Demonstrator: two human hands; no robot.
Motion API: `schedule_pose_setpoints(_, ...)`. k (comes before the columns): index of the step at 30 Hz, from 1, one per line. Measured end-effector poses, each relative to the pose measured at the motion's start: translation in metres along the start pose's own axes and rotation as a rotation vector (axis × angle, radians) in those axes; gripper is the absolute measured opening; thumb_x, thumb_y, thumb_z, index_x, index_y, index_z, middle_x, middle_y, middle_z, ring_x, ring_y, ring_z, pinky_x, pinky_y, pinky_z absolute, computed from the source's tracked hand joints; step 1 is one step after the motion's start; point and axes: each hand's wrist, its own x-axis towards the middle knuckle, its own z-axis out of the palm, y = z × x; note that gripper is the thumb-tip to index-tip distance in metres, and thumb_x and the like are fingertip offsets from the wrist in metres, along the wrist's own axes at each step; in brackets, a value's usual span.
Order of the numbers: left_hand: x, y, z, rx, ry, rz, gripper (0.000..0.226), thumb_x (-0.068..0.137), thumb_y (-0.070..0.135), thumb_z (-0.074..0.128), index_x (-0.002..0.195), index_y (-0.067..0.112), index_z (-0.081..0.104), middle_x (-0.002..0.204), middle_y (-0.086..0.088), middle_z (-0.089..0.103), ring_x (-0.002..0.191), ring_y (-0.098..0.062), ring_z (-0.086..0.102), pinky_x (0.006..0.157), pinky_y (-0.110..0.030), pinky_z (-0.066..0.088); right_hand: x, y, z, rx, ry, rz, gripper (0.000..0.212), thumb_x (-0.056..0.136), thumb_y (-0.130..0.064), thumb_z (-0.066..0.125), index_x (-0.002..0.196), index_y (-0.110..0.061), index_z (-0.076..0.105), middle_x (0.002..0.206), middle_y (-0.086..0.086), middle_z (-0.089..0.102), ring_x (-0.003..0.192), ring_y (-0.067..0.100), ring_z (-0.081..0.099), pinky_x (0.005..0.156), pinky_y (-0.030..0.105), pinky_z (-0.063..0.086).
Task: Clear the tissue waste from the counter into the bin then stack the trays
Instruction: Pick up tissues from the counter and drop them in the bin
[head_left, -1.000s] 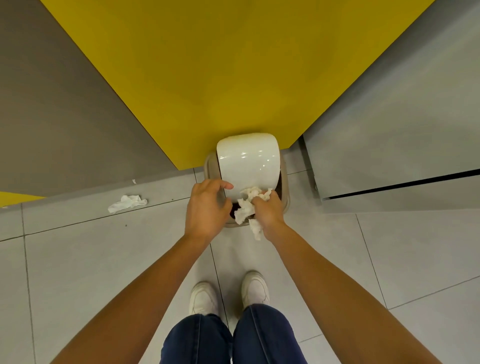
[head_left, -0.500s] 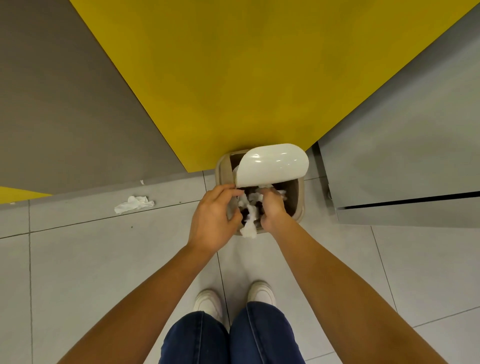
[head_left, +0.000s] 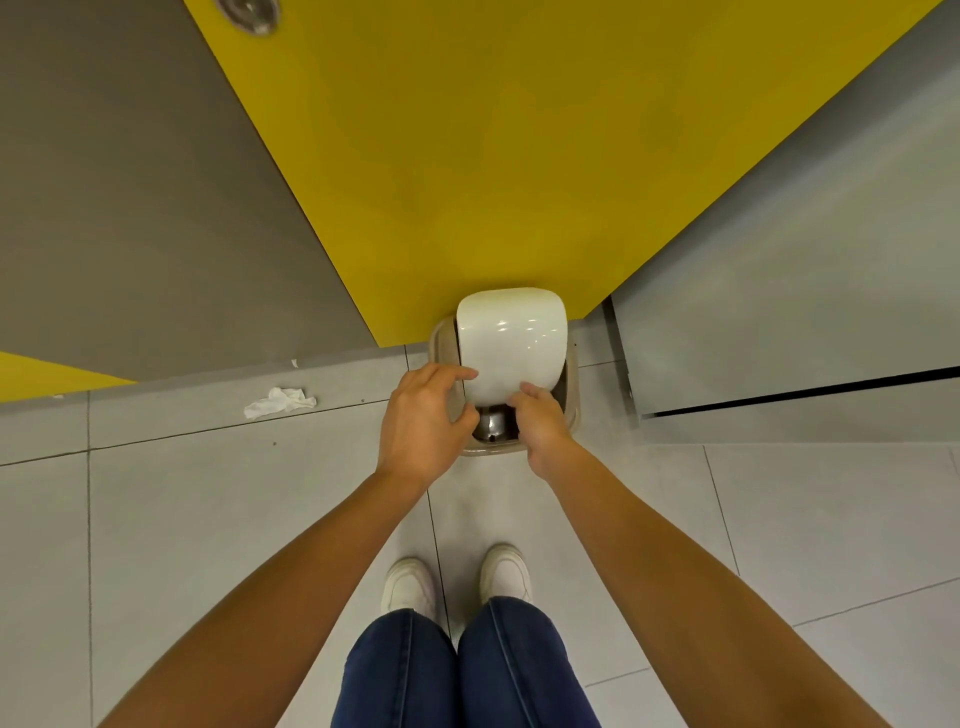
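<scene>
Fingers (head_left: 457, 371) of left hand (head_left: 423, 421) pinch lid (head_left: 511, 338) corner, right hand (head_left: 543, 423) curls at its near edge, grip unclear; tissue (head_left: 280, 401) lies on floor (head_left: 208, 519), well left, nearer left hand.

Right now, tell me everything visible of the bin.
The bin is a small, beige, plastic-looking tub on the tiled floor, against the yellow panel's lower corner. Its glossy white swing lid is tilted, leaving a dark gap at the near side. The left hand holds the lid's near left corner, fingers on top, thumb below; the right hand's curled fingers touch its near edge.
</scene>
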Motion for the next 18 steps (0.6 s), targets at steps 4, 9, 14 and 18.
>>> schedule_pose_setpoints(4,-0.014,0.036,-0.042,-0.031,0.031,-0.010,0.036,0.083,0.017,0.064,0.119,0.018,0.062,0.120,-0.003,0.062,0.116,-0.022,0.051,0.095,-0.030,0.040,-0.057,-0.032,-0.005,-0.072,0.034,-0.056,0.036,0.095,-0.015,0.048,0.131,-0.016,0.047,0.116,0.004,0.049,0.100,0.015,0.042,0.087,0.027,0.036)
schedule_pose_setpoints(9,-0.033,0.081,-0.101,-0.044,0.073,0.014,0.034,0.083,0.020,0.064,0.117,0.018,0.062,0.117,-0.002,0.063,0.110,-0.022,0.054,0.086,-0.029,0.042,-0.130,-0.072,-0.012,-0.187,0.076,-0.241,0.029,0.092,-0.013,0.047,0.120,-0.017,0.055,0.112,0.003,0.055,0.096,0.016,0.047,0.087,0.029,0.040)
schedule_pose_setpoints(14,-0.055,0.134,-0.173,-0.057,0.104,0.068,0.036,0.081,0.028,0.059,0.116,0.021,0.062,0.115,0.000,0.063,0.109,-0.021,0.054,0.086,-0.026,0.039,-0.214,-0.117,-0.025,-0.237,0.089,-0.463,0.019,0.091,-0.013,0.051,0.108,-0.017,0.059,0.104,-0.003,0.055,0.095,0.014,0.052,0.088,0.031,0.043)
schedule_pose_setpoints(18,-0.071,0.176,-0.229,-0.064,0.170,0.105,0.038,0.084,0.021,0.062,0.123,0.020,0.058,0.123,0.004,0.060,0.114,-0.015,0.053,0.086,-0.021,0.036,-0.276,-0.156,-0.034,-0.289,0.051,-0.647,0.021,0.091,-0.008,0.050,0.110,-0.009,0.057,0.106,-0.001,0.055,0.098,0.012,0.051,0.085,0.026,0.042)
